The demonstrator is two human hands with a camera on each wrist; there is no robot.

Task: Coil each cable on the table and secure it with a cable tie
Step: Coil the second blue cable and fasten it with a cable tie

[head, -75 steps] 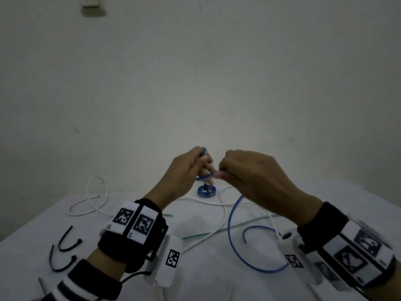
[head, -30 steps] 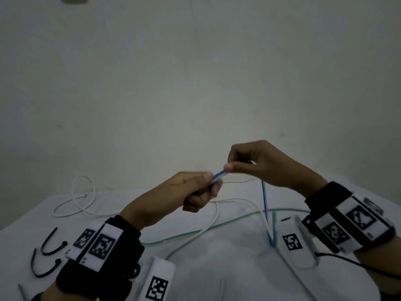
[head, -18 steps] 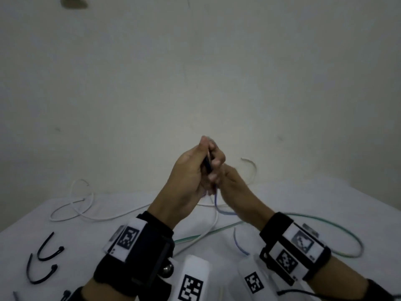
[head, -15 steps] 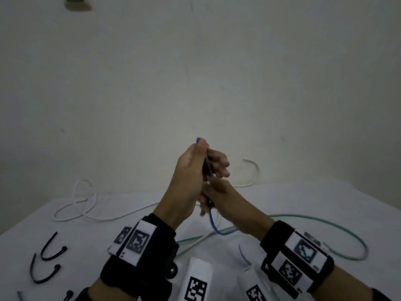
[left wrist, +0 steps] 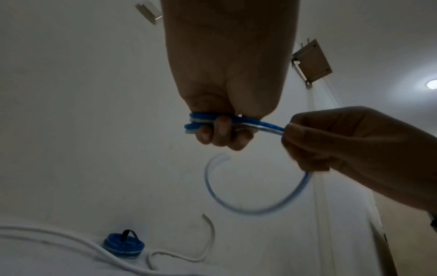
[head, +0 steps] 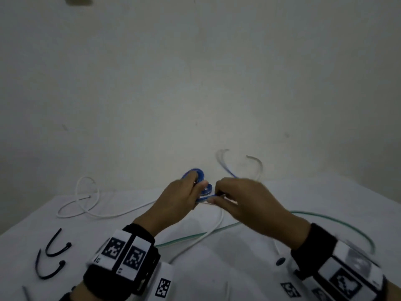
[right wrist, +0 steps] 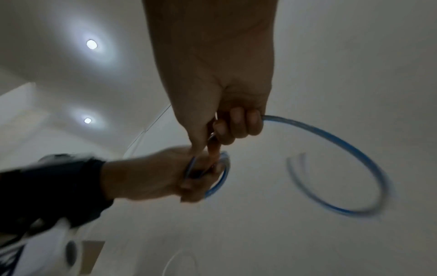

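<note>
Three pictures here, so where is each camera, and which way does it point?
Head: worn on the head, looking down at the table; both hands and wrist bands show.
Left wrist: looks up along the left hand gripping the blue cable coil.
Right wrist: looks up along the right hand towards ceiling lights.
All share that cable.

Blue cable (left wrist: 246, 210) part-coiled, held above table; white cable (head: 104, 215), black ties (head: 55, 249) loose.

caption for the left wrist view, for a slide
Left hand grips a small blue cable coil while the right hand feeds its loose tail.
</note>
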